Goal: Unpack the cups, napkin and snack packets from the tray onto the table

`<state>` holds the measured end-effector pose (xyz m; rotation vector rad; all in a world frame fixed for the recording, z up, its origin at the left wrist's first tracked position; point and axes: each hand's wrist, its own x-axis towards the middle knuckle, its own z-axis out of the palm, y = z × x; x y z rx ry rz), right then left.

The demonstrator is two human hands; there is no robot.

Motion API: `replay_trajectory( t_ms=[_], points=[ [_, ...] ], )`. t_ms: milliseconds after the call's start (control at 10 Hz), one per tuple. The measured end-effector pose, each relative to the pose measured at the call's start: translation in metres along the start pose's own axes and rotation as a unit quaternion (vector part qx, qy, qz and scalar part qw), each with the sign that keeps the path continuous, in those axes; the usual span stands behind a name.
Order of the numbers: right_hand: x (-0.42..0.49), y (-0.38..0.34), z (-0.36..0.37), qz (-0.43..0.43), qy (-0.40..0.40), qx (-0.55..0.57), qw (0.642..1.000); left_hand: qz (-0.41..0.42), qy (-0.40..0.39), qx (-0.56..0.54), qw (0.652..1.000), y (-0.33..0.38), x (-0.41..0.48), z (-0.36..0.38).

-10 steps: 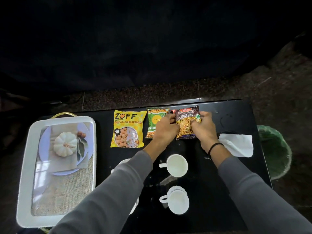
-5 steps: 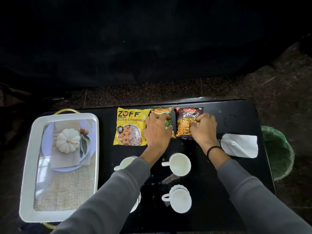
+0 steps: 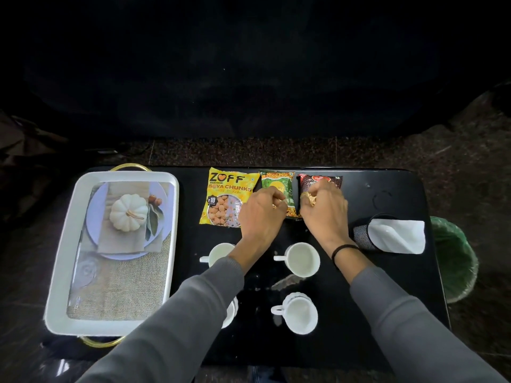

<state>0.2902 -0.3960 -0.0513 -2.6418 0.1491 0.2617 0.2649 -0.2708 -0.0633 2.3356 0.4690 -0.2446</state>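
Observation:
Three snack packets lie in a row at the far edge of the black table (image 3: 345, 299): a yellow ZOFF packet (image 3: 225, 194), a green packet (image 3: 276, 183) and a dark brown mixture packet (image 3: 320, 179). My left hand (image 3: 260, 214) rests with curled fingers on the green packet. My right hand (image 3: 323, 211) is curled on the mixture packet. White cups stand nearer me: one in the middle (image 3: 302, 258), one in front (image 3: 301, 316), and one (image 3: 219, 252) partly hidden by my left arm. A white napkin (image 3: 398, 236) sits in a dark holder at the right.
The white tray (image 3: 63, 261) with gold handles stands on the left; its base shows a printed pumpkin picture and nothing loose lies in it. A fourth cup (image 3: 231, 310) peeks from under my left sleeve. A green bin (image 3: 453, 258) stands beyond the table's right edge.
My left hand let go of the mixture packet and moved onto the green one. The mixture packet, earlier tilted, now lies straight beside the green packet under my right hand.

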Motion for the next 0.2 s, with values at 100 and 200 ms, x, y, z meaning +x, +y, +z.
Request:
replay_trajectory(
  t_ms=[100, 200],
  points=[
    [-0.013, -0.007, 0.0, -0.03, 0.002, 0.035, 0.999, -0.009, -0.014, -0.012, 1.0, -0.005, -0.009, -0.006],
    [-0.029, -0.017, 0.001, -0.035, 0.006, 0.065, 0.997, -0.018, -0.026, -0.034, 0.999, -0.011, -0.019, -0.017]
  ],
)
